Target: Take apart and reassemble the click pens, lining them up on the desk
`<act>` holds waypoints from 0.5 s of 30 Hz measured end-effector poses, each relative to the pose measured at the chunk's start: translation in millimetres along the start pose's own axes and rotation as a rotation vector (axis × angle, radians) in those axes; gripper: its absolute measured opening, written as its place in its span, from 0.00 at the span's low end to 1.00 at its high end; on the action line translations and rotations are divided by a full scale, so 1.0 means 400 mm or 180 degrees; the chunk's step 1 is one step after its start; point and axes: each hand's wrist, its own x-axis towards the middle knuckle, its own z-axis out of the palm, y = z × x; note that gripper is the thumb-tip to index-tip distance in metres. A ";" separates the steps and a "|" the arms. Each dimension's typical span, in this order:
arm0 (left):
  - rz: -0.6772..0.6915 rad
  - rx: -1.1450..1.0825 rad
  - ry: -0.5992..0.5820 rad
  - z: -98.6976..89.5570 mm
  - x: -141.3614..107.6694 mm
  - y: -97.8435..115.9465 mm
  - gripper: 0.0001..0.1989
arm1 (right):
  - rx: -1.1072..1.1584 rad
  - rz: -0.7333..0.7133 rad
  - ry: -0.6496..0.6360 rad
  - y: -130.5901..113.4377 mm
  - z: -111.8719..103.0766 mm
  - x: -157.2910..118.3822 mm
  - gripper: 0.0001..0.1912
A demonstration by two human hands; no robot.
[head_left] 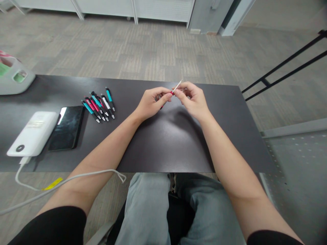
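My left hand [151, 102] is closed around a pen's red barrel [172, 93]; most of it is hidden by the fingers, and a dark tip shows below them. A thin white stick, which looks like an ink refill [178, 84], slants up and to the right from the barrel's end. The fingertips of my right hand [194, 100] pinch at this white stick, close to the barrel. Both hands are above the far middle part of the dark table [158, 146]. To their left lies a loose pile of click pens [98, 107] in teal, red and white with black grips.
A black phone [66, 127] and a white power bank [34, 132] lie at the left. From the power bank a white cable [84, 175] runs across in front of my left forearm. A pale plastic container [17, 76] stands at the far left. Black metal bars [283, 64] rise beyond the right edge.
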 end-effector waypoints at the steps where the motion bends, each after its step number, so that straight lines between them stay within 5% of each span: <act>1: -0.0011 0.0035 0.0117 -0.003 0.002 -0.003 0.35 | -0.0053 -0.0023 -0.0002 0.006 0.000 -0.001 0.35; 7: -0.0117 0.0332 0.0881 -0.026 0.017 -0.027 0.26 | -0.1043 -0.0164 -0.0261 0.043 0.035 -0.017 0.10; 9: -0.0067 0.0422 0.1023 -0.030 0.020 -0.031 0.22 | -0.1400 -0.0083 -0.0388 0.045 0.058 -0.025 0.09; 15: 0.0036 0.1021 0.0808 -0.029 0.015 -0.036 0.06 | -0.1864 0.0148 -0.0556 0.039 0.097 -0.026 0.06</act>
